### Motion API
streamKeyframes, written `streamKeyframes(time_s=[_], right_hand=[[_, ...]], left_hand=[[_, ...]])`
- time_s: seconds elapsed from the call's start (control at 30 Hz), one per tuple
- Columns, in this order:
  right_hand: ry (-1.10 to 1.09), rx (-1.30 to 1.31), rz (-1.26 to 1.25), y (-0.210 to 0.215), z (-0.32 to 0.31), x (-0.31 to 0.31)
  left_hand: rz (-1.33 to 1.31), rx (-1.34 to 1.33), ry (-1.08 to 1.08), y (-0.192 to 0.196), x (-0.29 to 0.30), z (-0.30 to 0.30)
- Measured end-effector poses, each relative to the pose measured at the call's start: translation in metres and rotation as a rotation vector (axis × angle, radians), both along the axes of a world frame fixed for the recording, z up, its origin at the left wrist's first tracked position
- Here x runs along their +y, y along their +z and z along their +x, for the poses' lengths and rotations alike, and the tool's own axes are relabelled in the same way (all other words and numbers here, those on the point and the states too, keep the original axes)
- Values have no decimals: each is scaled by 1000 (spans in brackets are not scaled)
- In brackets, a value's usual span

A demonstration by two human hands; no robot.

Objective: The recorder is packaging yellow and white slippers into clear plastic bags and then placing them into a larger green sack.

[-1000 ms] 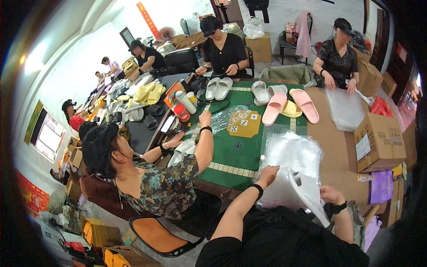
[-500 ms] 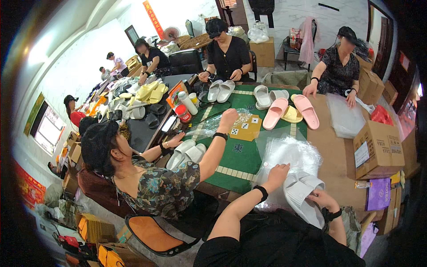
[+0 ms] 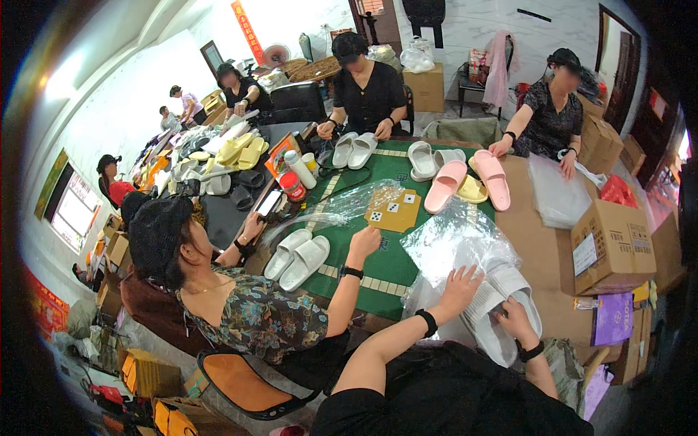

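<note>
Head view: in the lower right of the frame, the pale grey slippers (image 3: 483, 307) lie side by side and bare — as far as can be seen, the pairing is done and no wrapping is around them. The left hand (image 3: 459, 288), open with fingers spread, rests by the clear plastic (image 3: 459, 243) and the nearer slipper edge, its grip unclear, while the right hand (image 3: 515, 320) has half-curled fingers at a slipper's opening — whether gripping, I cannot tell. The pink slippers (image 3: 446, 186), upper right of centre, also sit unwrapped.
</note>
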State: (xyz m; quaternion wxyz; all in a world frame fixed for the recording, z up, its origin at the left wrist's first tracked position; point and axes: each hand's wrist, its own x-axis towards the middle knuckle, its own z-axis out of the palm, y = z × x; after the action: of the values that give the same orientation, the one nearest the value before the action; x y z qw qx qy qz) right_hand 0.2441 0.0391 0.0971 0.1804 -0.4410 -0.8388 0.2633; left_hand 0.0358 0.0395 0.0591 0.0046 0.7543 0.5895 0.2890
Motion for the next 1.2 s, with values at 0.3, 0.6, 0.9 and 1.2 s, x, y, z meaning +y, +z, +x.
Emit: streamKeyframes(time_s=[0.3, 0.6, 0.9, 1.2], right_hand=[[4, -128, 226, -17, -13, -8], [-211, -93, 208, -35, -19, -12], [-209, -80, 218, -43, -33, -6], [-283, 69, 254, -62, -27, -14]], left_hand=[[-32, 8, -140, -6, 1, 13], [-56, 22, -248, -2, -7, 19], [-90, 19, -213, 0, -14, 12], [-100, 30, -315, 2, -28, 24]])
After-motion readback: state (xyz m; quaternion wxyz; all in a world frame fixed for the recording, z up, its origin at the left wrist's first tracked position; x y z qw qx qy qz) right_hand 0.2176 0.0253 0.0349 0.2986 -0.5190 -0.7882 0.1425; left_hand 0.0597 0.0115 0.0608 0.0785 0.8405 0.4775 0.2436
